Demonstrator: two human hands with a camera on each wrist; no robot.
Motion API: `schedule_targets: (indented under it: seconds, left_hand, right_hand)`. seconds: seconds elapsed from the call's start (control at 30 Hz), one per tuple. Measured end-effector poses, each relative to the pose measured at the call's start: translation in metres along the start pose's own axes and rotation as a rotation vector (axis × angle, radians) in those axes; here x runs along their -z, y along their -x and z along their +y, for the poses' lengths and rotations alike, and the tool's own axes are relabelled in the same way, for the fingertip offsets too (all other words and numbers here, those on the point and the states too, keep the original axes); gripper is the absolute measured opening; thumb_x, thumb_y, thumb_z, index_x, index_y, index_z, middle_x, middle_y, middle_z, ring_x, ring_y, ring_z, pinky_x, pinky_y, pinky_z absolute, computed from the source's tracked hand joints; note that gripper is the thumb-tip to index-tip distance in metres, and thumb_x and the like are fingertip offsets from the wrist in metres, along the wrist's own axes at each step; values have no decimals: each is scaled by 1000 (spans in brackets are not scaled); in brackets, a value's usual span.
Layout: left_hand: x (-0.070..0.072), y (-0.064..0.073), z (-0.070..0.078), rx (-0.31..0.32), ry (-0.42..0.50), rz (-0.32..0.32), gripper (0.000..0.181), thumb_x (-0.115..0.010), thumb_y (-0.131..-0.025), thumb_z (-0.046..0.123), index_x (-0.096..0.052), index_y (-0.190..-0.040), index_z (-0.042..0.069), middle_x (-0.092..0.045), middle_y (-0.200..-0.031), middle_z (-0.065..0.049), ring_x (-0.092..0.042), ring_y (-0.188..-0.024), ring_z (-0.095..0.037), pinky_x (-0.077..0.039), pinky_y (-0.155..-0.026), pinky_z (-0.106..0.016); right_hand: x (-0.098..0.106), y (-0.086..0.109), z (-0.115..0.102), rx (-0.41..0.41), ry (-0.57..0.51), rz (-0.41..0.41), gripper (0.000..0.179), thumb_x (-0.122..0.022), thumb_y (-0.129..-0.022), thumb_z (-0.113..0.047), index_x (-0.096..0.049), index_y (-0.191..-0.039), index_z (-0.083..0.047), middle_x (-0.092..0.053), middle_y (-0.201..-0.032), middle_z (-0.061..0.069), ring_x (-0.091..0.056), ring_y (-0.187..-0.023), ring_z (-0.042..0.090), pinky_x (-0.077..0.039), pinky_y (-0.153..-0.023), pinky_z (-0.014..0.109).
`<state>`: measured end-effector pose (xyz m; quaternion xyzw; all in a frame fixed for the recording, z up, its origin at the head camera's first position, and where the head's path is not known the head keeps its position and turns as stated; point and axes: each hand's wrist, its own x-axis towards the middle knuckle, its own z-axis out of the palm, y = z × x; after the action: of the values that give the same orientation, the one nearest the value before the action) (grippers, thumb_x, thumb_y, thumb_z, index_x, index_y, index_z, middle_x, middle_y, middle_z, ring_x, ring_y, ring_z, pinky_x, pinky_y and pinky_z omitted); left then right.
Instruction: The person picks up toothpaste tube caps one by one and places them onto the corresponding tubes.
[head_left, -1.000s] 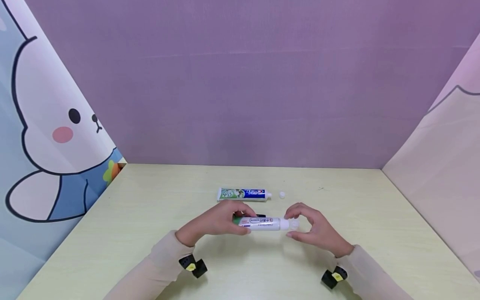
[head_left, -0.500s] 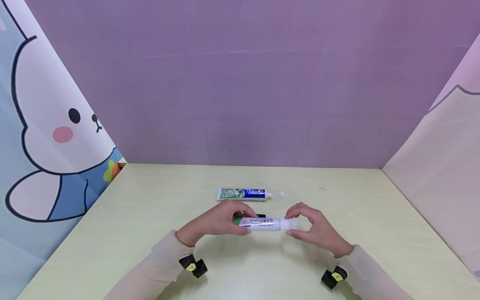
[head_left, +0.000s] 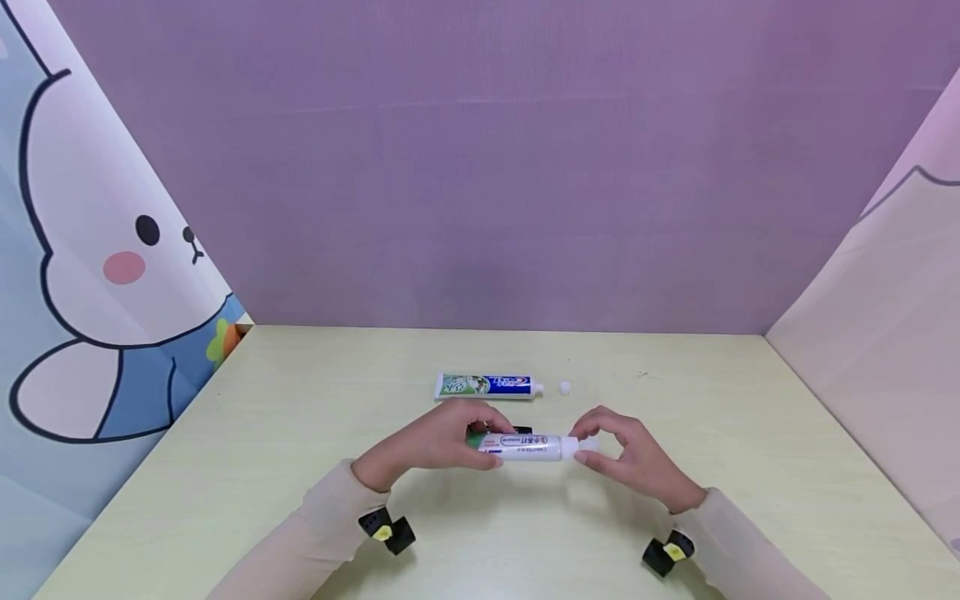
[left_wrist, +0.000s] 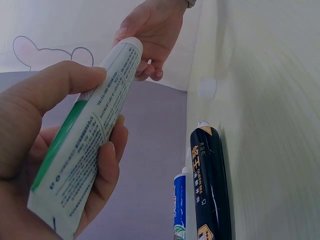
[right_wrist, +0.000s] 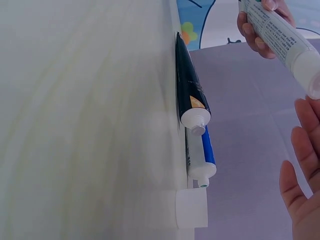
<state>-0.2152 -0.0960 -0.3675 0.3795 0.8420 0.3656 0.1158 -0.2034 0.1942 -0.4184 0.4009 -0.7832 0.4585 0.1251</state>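
A white and green toothpaste tube (head_left: 525,447) lies sideways in the grip of my left hand (head_left: 450,437), thumb on one side and fingers on the other. At the tube's right end, my right hand (head_left: 637,462) pinches the white toothpaste cap (head_left: 570,447) between thumb and forefinger. In the left wrist view, the right thumb touches that cap (left_wrist: 132,44); the other right fingers are spread below it. A black toothpaste tube (left_wrist: 210,180), uncapped, lies on the table, mostly hidden behind the held tube in the head view.
Further back lies an uncapped blue and green toothpaste tube (head_left: 486,387), with a small white cap (head_left: 565,387) near its nozzle. Another pale cap (head_left: 590,445) shows beside the right fingers. A purple panel (head_left: 480,208) stands behind the table (head_left: 337,367).
The right thumb and forefinger have closed in on the cap, the thumb rising up to it. The left hand and its tube have stayed in place.
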Motion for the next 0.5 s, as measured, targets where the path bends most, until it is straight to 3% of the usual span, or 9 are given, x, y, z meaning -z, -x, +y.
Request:
schedule_targets:
  seconds: [0.5]
  left_hand:
    - [-1,0,1,-15,26,-12,30,-75,-78,12,-69,-107,14,-65,-101,6,-54,-84,-8,-46,-73,-23]
  right_hand:
    - [0,1,3,3,-25,-47,22,-62,-83,9,-66,-91,-10,-65,-88,1,-58,-81,9,-47,-74,29]
